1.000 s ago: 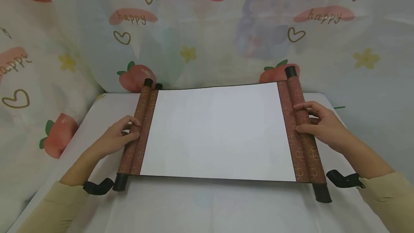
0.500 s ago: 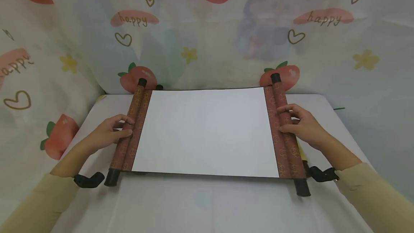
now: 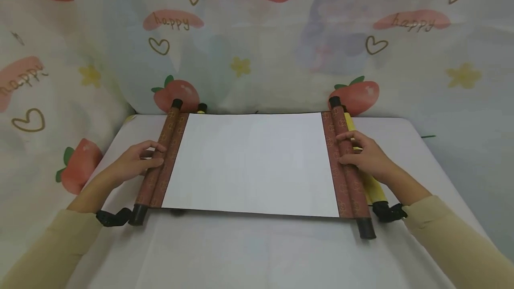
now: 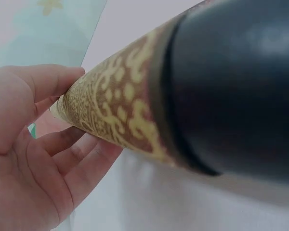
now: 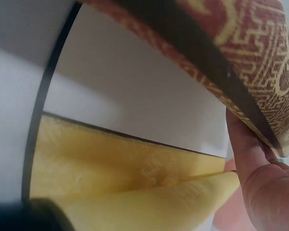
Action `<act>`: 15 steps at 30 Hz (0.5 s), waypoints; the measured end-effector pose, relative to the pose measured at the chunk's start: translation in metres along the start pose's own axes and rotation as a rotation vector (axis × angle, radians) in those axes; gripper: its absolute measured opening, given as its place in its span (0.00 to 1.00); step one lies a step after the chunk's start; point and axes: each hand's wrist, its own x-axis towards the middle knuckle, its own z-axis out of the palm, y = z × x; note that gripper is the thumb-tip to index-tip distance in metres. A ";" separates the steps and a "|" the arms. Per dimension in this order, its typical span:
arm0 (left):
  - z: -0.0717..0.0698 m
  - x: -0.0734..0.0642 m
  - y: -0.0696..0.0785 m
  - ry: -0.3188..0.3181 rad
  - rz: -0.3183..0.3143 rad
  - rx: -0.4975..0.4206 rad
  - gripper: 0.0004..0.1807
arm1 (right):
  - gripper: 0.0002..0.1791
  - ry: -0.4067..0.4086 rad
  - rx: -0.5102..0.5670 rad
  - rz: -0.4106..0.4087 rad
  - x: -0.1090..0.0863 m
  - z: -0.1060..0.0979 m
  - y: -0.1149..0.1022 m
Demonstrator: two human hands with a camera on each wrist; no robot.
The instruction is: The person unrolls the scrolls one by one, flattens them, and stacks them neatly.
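Note:
A hanging scroll with a blank white sheet (image 3: 250, 164) is spread between two red-brown patterned rollers with black end caps. My left hand (image 3: 132, 163) grips the left roller (image 3: 150, 182) near its middle, thumb on the near side and fingers curled around it. On the other side, my right hand (image 3: 369, 157) holds the right roller (image 3: 353, 191) the same way. Underneath lies a second scroll with a yellow roller (image 3: 374, 188), mostly covered by the red one. In the right wrist view its yellow border (image 5: 106, 149) and white sheet (image 5: 135, 91) show below the raised red roller (image 5: 260, 57).
Both scrolls are over a white-covered table (image 3: 249, 253). A backdrop (image 3: 273, 57) printed with peaches, hearts and "happy" rises behind the table and along its left side. Black wrist mounts (image 3: 114, 217) sit at both cuffs.
Both hands have shifted the red scroll left, the right hand farther. Its right end has come down and nearer level with the left, and the yellow roller now shows beside it.

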 end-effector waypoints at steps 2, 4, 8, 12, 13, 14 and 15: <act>0.000 0.003 0.000 0.000 0.004 -0.003 0.24 | 0.33 0.000 -0.006 0.011 0.003 0.001 0.003; -0.001 0.006 0.001 0.001 0.006 -0.002 0.24 | 0.33 0.000 -0.016 0.017 0.006 0.001 0.006; -0.004 0.009 0.002 -0.002 0.006 -0.005 0.24 | 0.33 -0.004 -0.027 0.021 0.012 0.002 0.010; -0.005 0.009 0.004 -0.009 0.002 -0.005 0.24 | 0.33 -0.013 -0.045 0.015 0.016 0.002 0.010; -0.006 0.009 0.004 -0.011 0.002 -0.002 0.23 | 0.33 -0.016 -0.051 0.014 0.017 0.003 0.009; -0.006 0.009 0.004 -0.012 -0.001 0.003 0.23 | 0.33 -0.019 -0.059 0.012 0.018 0.003 0.008; -0.007 0.008 0.004 -0.013 -0.001 0.009 0.23 | 0.32 -0.021 -0.069 0.009 0.019 0.003 0.007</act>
